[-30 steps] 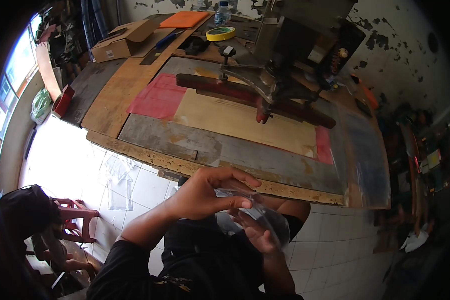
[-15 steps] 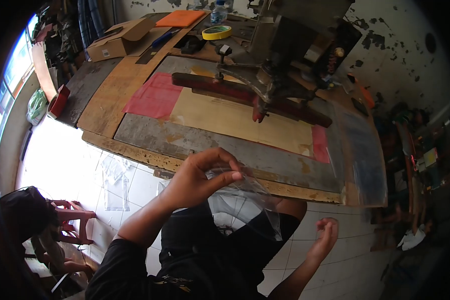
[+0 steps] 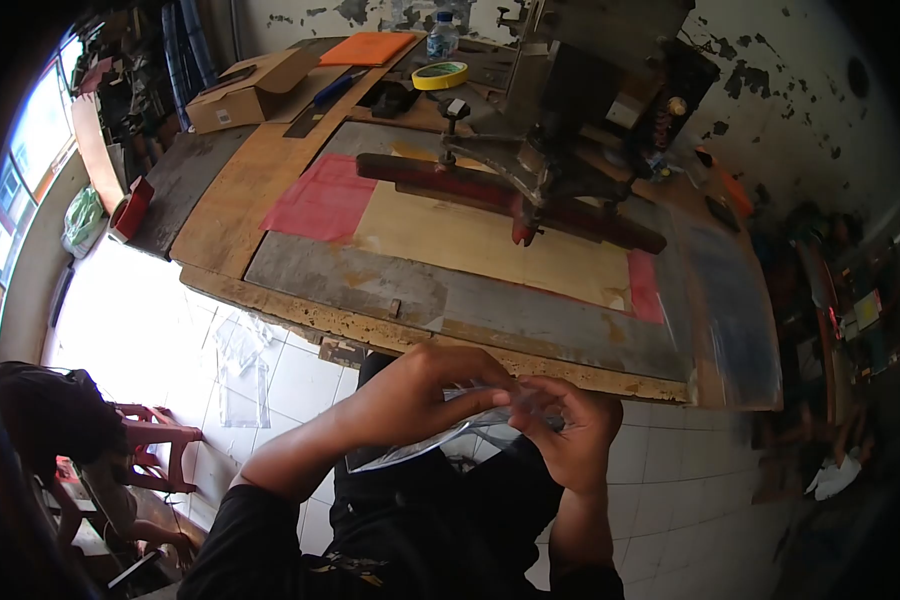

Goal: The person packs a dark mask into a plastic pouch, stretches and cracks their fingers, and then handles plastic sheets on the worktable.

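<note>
A clear plastic sheet (image 3: 410,452) hangs over my lap, just in front of the bench's near edge. My left hand (image 3: 445,395) is closed on its upper part, thumb against fingers. Close by on the right, my right hand (image 3: 570,425) pinches the same plastic, and the fingertips of both hands nearly meet. Beyond them stands a press with a long red-brown bar (image 3: 510,200) above a yellowish sheet (image 3: 450,235), which has red pieces (image 3: 315,198) at its ends.
On the bench (image 3: 220,200) are a cardboard box (image 3: 232,104), an orange folder (image 3: 367,48), yellow tape (image 3: 440,75), a water bottle (image 3: 442,38) and red tape (image 3: 131,210). Clear sheets (image 3: 735,320) overhang at right. Plastic pieces (image 3: 243,385) lie on the floor. Another person (image 3: 60,425) is lower left.
My right hand has come back from the lower right and closed on the plastic beside my left hand. My left hand has moved slightly down and right. The plastic now hangs more to the left.
</note>
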The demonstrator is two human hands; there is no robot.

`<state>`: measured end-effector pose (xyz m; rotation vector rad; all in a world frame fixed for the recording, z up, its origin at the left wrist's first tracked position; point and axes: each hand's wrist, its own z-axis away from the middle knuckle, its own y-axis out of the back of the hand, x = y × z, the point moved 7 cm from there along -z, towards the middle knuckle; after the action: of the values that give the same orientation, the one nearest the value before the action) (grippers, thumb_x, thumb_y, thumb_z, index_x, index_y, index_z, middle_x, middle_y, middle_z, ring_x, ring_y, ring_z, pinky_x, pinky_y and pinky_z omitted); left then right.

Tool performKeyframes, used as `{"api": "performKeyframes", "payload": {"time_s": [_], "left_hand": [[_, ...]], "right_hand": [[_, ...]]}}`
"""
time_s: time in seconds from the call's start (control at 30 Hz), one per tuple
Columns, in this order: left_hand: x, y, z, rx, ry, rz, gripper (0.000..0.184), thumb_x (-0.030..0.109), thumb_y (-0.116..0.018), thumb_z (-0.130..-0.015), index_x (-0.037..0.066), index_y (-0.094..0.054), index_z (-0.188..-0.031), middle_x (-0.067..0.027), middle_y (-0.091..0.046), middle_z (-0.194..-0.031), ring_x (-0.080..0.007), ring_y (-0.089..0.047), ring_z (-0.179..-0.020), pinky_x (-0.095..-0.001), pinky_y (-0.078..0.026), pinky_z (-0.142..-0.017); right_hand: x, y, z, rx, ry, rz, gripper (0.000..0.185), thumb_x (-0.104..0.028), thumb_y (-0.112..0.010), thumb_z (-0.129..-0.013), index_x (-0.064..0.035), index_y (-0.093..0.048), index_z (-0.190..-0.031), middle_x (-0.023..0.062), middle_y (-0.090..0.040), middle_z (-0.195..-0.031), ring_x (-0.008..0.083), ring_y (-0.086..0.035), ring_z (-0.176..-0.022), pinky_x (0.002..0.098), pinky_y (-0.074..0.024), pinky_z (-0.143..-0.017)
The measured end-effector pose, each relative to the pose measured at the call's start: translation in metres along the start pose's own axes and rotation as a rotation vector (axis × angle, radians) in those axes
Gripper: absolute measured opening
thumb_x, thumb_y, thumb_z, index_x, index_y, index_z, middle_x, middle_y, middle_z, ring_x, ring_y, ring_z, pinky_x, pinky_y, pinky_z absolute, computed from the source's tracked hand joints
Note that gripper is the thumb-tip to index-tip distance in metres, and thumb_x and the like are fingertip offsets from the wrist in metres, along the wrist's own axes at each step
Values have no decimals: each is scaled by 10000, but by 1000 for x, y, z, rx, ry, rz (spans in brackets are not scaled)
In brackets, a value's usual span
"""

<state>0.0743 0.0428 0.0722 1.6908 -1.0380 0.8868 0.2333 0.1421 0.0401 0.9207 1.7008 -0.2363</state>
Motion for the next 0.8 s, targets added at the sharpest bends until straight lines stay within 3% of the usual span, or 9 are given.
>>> {"api": "performKeyframes", "payload": {"time_s": [0.17,0.23,0.37,0.43,0.47,0.5,0.57,0.6,0.8], "left_hand": [[-16,-6,-3,-85,60,93,146,146,-738,-996,20,-759,-1067,-127,-784,-1015,-267,-769,-952,-364,-591,-861],[-19,-11,-5,-92,53,144,130,125,-746,-987,24,-758,-1068,-117,-778,-1014,-249,-768,-946,-357,-589,-851],[-11,-19,-11,-26,-95,109,112,109,-759,-975,25,-759,-1050,-109,-763,-1015,-250,-764,-958,-359,-589,-844],[-2,-19,-11,6,-123,72,224,121,-792,-949,32,-724,-1143,-111,-745,-1015,-264,-756,-995,-358,-590,-837],[-10,-15,-7,-22,125,108,448,205,-846,-906,34,-649,-1270,-137,-720,-1118,-311,-720,-1112,-399,-580,-916],[-13,-10,-5,-20,130,106,448,205,-846,-906,34,-649,-1270,-137,-720,-1118,-311,-720,-1112,-399,-580,-916],[1,8,0,48,-153,-178,652,301,-892,-855,42,-574,-1361,-157,-666,-1277,-329,-658,-1240,-445,-542,-1009],[-5,9,8,-44,-69,-209,790,394,-928,-795,46,-553,-1397,-173,-581,-1429,-364,-576,-1349,-491,-475,-1112],[-39,29,47,32,-34,-223,1050,464,-993,-670,60,-470,-1486,-205,-473,-1571,-405,-456,-1471,-497,-369,-1212]], "right_hand": [[5,12,4,-82,21,14,292,-55,-887,-853,13,-741,-1097,55,-758,-942,107,-712,-818,266,-558,-767],[17,14,7,-103,-57,-74,351,-81,-854,-889,-11,-724,-1207,40,-774,-942,108,-696,-835,278,-534,-795],[-5,18,1,-108,-14,37,336,-82,-838,-907,-14,-718,-1213,41,-766,-930,107,-700,-820,274,-535,-782],[-11,20,0,7,-61,14,316,-87,-842,-907,-14,-725,-1191,46,-759,-925,102,-684,-803,256,-529,-775],[-2,29,1,37,-36,61,276,-70,-830,-917,1,-730,-1164,64,-745,-980,92,-654,-772,239,-522,-773],[2,40,0,84,-34,31,225,-78,-826,-930,4,-736,-1119,65,-708,-1027,86,-634,-807,232,-506,-786],[6,60,1,205,-34,-201,196,-105,-815,-951,10,-722,-1081,50,-666,-1040,86,-618,-863,227,-484,-787],[7,65,1,205,-32,-200,196,-105,-815,-951,10,-722,-1081,50,-666,-1040,86,-618,-863,227,-484,-787],[36,108,19,424,82,-275,355,-324,-803,-971,-47,-616,-1091,30,-606,-1022,108,-577,-882,250,-463,-777]]}}
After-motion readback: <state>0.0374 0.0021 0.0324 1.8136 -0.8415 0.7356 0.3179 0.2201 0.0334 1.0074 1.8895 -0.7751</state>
